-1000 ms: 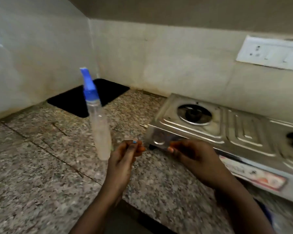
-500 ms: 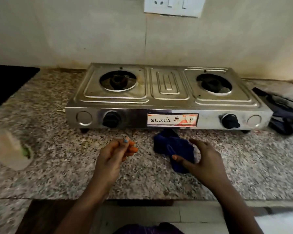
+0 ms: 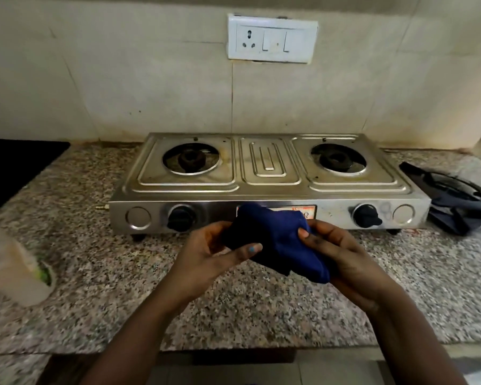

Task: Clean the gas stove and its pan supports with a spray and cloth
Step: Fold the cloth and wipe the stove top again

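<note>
A steel two-burner gas stove (image 3: 270,187) stands on the granite counter against the wall, its burners bare, with no pan supports on top. Both of my hands hold a dark blue cloth (image 3: 278,240) in the air in front of the stove's front panel. My left hand (image 3: 206,257) grips the cloth's left side with thumb and fingers. My right hand (image 3: 342,254) cups and pinches its right side. The clear spray bottle (image 3: 14,270) stands at the far left of the counter, blurred. Black pan supports (image 3: 456,198) lie on the counter to the right of the stove.
A black mat or hob (image 3: 14,168) lies at the back left of the granite counter (image 3: 117,273). A white socket and switch plate (image 3: 272,38) is on the tiled wall above the stove. The counter's front edge runs just below my forearms.
The view swung from the spray bottle to the stove. The blue cloth lay on the counter half a second ago; both hands have now lifted it.
</note>
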